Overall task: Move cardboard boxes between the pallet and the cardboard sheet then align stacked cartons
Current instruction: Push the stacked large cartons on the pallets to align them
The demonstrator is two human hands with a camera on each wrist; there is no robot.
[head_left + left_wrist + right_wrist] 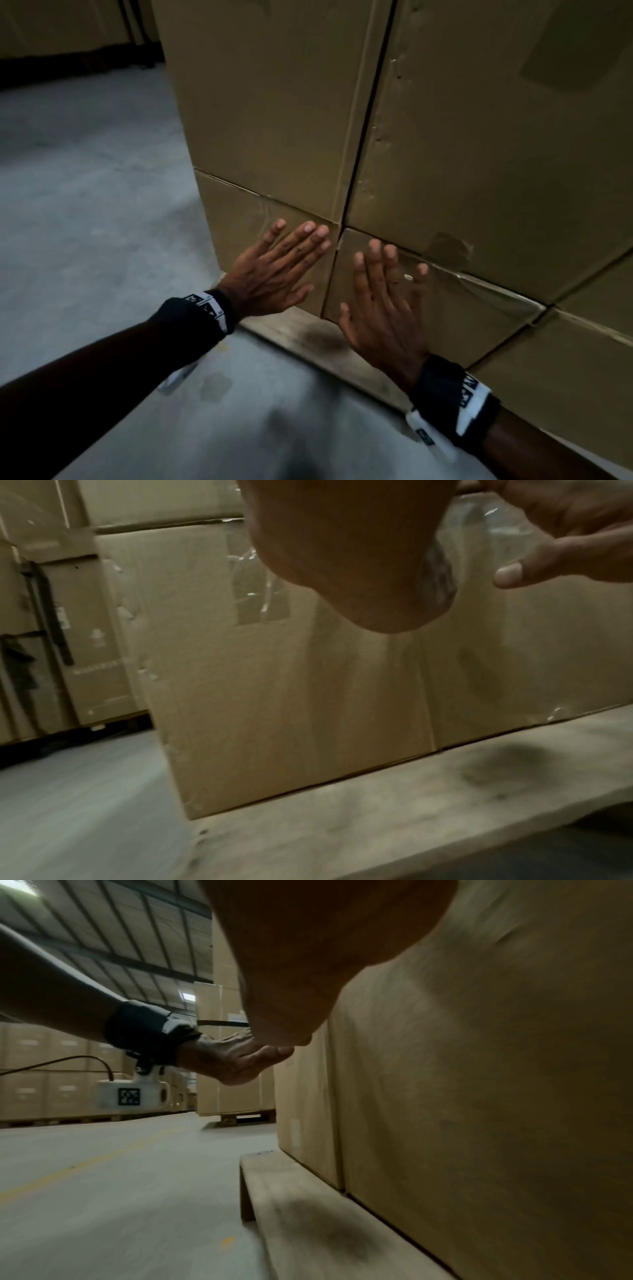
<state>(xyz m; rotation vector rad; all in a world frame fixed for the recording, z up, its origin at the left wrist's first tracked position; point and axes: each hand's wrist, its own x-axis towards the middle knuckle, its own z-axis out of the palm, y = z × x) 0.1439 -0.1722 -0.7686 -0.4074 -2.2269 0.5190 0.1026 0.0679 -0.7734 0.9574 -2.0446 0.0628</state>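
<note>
Setting: a dim warehouse with a grey concrete floor (85, 212) and stacks of brown cartons.

Pallet: a wooden pallet (308, 337) sits on the floor; its front edge sticks out just below the bottom cartons. From the right wrist view its pale top board (308, 1218) runs along the foot of the stack.

Stack: four cartons fill the head view. The lower left carton (246, 226) and lower right carton (445, 308) stand side by side on the pallet, a narrow vertical gap between them. The upper left carton (267, 96) and upper right carton (496, 137) sit on top of these, also parted by a thin dark seam. Clear tape (479, 284) runs along the top edge of the lower right carton.

Left hand: the left hand (274, 270) lies flat on the face of the lower left carton, fingers straight and spread, tips near the top corner beside the gap. Its grip is released; nothing is held.

Right hand: the right hand (383, 301) lies flat on the face of the lower right carton, just across the gap, fingers straight and pointing upward. Its grip is also released.

Wrists: each wrist carries a black band (202, 311) with white markings.

Background: the right wrist view shows more carton stacks (236, 1069) on pallets across the floor and a yellow line (89, 1161) painted on it.
</note>
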